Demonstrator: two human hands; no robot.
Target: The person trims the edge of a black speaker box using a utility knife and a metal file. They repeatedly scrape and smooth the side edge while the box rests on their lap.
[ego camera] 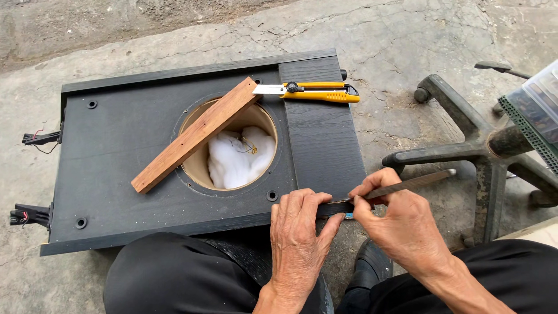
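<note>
Black speaker panel [145,157] lay flat on cracked concrete as a seated person worked its near corner.

Left hand [299,232] pressed down on the panel's edge, fingers curled narrow over it, apparently to steady the board against the knees. Right hand [401,224], just beside it, pinched a slim dark tool [407,185] whose tip met the edge between both hands. Beyond the hands, a wooden strip [195,135] bridged the round cut-out stuffed with white wadding [238,157], and a yellow utility knife [311,92] rested at the panel's far edge, blade out. A chair base [482,151] stood off past the right hand.
</note>
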